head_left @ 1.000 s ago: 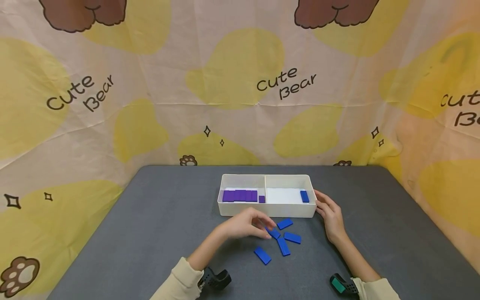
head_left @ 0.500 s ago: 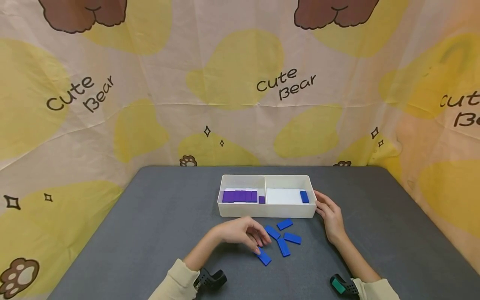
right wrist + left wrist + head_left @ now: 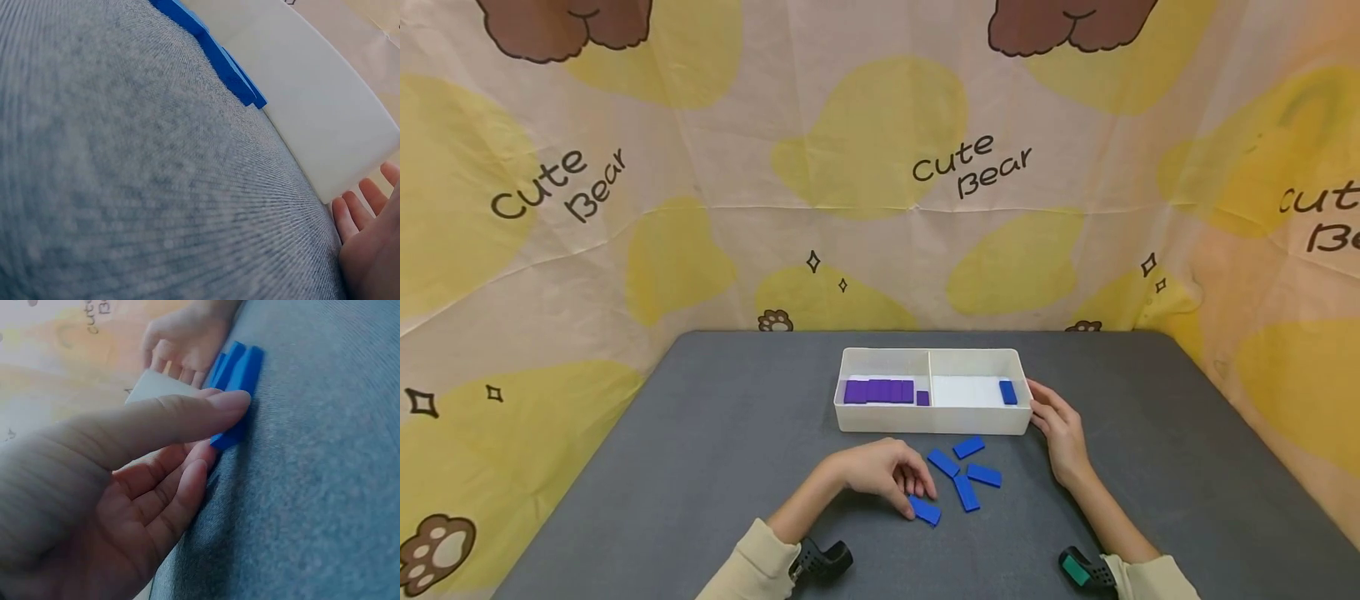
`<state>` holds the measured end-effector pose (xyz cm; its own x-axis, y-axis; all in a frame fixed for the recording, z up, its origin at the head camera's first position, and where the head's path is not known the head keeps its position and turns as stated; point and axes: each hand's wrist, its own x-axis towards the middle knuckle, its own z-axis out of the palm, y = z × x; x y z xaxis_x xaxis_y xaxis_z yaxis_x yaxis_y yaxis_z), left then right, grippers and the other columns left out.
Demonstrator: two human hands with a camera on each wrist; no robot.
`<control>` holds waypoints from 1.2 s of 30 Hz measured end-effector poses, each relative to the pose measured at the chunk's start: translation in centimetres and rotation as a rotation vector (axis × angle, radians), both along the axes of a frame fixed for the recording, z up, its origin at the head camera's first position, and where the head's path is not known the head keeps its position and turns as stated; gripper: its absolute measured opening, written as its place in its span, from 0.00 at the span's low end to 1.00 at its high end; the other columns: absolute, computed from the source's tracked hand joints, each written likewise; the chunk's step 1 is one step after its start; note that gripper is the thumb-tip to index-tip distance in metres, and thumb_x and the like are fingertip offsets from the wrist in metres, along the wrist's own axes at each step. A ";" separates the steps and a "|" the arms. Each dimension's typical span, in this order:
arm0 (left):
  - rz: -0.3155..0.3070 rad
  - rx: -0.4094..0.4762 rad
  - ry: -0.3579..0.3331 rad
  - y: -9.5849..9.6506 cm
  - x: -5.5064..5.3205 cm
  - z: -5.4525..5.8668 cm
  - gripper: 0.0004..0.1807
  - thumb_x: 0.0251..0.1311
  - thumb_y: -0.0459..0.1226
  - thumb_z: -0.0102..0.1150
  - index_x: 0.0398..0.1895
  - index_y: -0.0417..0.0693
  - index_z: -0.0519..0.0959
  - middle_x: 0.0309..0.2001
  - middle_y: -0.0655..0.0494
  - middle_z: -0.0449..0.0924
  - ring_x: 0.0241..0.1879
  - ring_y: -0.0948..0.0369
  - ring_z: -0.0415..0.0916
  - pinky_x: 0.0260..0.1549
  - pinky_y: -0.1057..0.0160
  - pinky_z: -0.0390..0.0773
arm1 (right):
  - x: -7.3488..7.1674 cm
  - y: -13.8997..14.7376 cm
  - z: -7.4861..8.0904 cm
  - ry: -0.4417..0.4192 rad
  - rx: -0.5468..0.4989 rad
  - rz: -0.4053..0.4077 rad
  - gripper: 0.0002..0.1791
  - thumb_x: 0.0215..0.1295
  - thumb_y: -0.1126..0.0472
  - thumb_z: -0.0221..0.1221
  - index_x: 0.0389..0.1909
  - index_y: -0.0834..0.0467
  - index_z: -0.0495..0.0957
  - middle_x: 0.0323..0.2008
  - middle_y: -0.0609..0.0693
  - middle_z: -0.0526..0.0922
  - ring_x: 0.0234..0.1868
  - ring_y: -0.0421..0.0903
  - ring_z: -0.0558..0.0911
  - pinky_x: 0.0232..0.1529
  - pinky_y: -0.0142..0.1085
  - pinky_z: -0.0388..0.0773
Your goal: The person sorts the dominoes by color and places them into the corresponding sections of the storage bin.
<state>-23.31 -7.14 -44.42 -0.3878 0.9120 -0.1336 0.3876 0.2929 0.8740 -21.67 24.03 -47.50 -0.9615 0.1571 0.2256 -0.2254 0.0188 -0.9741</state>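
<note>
My left hand [image 3: 887, 475] pinches a flat blue rectangular block [image 3: 927, 511] between thumb and fingers, low over the grey table. In the left wrist view the thumb [image 3: 231, 403] lies across blue, with the fingertips below it. My right hand [image 3: 1062, 433] rests its fingers against the right end of a white two-compartment box [image 3: 932, 421]. In the right wrist view those fingers are extended along the box wall [image 3: 325, 137]. Several more blue blocks [image 3: 984, 475] lie loose in front of the box, just right of my left hand.
The box's left compartment holds a row of purple blocks [image 3: 880, 391] and a smaller purple piece [image 3: 922, 398]. One blue block [image 3: 1008, 392] lies at the right end of the right compartment. A printed cloth [image 3: 865, 167] hangs behind the table [image 3: 737, 400].
My left hand has moved from the blocks nearer the box down to the nearest one, which has turned slightly under its fingers. The right hand has stayed at the box.
</note>
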 end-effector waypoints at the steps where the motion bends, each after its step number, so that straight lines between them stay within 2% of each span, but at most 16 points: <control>1: 0.004 -0.002 0.023 0.1 0.1 0.0 0.17 0.54 0.25 0.77 0.49 0.34 0.87 0.34 0.60 0.83 0.33 0.75 0.75 0.36 0.76 0.78 | 0.0 0.0 0.0 0.009 0.003 0.000 0.25 0.81 0.68 0.44 0.71 0.77 0.67 0.55 0.36 0.79 0.56 0.31 0.80 0.53 0.21 0.78; 6: 0.012 -0.039 0.138 0.4 0.5 0.4 0.18 0.55 0.28 0.77 0.50 0.40 0.88 0.29 0.66 0.78 0.26 0.76 0.71 0.29 0.76 0.75 | 0.0 0.0 0.0 0.028 0.006 -0.002 0.25 0.80 0.68 0.44 0.71 0.77 0.67 0.54 0.34 0.81 0.55 0.30 0.80 0.53 0.21 0.78; 10: -0.004 -0.079 0.183 0.7 0.8 0.4 0.21 0.57 0.28 0.75 0.55 0.44 0.87 0.28 0.68 0.75 0.25 0.75 0.70 0.28 0.75 0.73 | 0.1 -0.1 0.1 0.026 -0.004 0.002 0.24 0.81 0.68 0.45 0.71 0.78 0.67 0.53 0.32 0.82 0.55 0.30 0.80 0.53 0.21 0.78; 16: 0.006 -0.073 0.184 0.8 0.9 0.3 0.17 0.59 0.30 0.76 0.52 0.44 0.87 0.26 0.69 0.74 0.23 0.75 0.69 0.27 0.76 0.72 | 0.1 -0.1 0.1 0.025 -0.004 0.007 0.25 0.81 0.68 0.45 0.71 0.78 0.66 0.53 0.31 0.82 0.55 0.30 0.80 0.53 0.21 0.78; 24: 0.085 -0.054 0.164 -0.1 0.5 0.3 0.16 0.56 0.33 0.80 0.47 0.44 0.86 0.24 0.69 0.76 0.22 0.75 0.70 0.26 0.76 0.71 | 0.0 -0.1 0.1 0.008 0.011 -0.007 0.24 0.81 0.68 0.45 0.71 0.76 0.68 0.55 0.37 0.80 0.55 0.31 0.80 0.53 0.21 0.78; 27: 0.097 -0.050 0.134 -0.6 0.1 0.3 0.17 0.55 0.32 0.80 0.47 0.43 0.85 0.25 0.68 0.77 0.23 0.75 0.71 0.27 0.76 0.72 | 0.0 -0.1 0.1 0.006 0.012 -0.008 0.24 0.81 0.68 0.45 0.71 0.76 0.68 0.54 0.37 0.80 0.55 0.31 0.80 0.53 0.21 0.78; 33: 0.034 -0.023 -0.030 -1.4 -0.7 0.3 0.23 0.55 0.23 0.75 0.56 0.34 0.82 0.32 0.61 0.78 0.27 0.72 0.75 0.31 0.74 0.78 | 0.0 -0.2 0.0 0.024 -0.009 -0.006 0.24 0.80 0.69 0.46 0.70 0.78 0.67 0.53 0.36 0.81 0.55 0.31 0.80 0.52 0.22 0.78; 36: 0.012 -0.021 -0.069 -1.5 -0.8 0.4 0.25 0.56 0.21 0.73 0.58 0.31 0.81 0.33 0.58 0.77 0.27 0.70 0.76 0.31 0.74 0.79 | 0.0 -0.2 0.1 0.023 -0.012 -0.009 0.24 0.80 0.69 0.46 0.70 0.79 0.67 0.54 0.37 0.81 0.55 0.32 0.80 0.53 0.21 0.78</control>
<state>-24.13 -8.66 -43.98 -0.3875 0.9043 -0.1793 0.3230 0.3154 0.8923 -21.70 23.84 -47.44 -0.9546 0.1688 0.2455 -0.2475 0.0094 -0.9688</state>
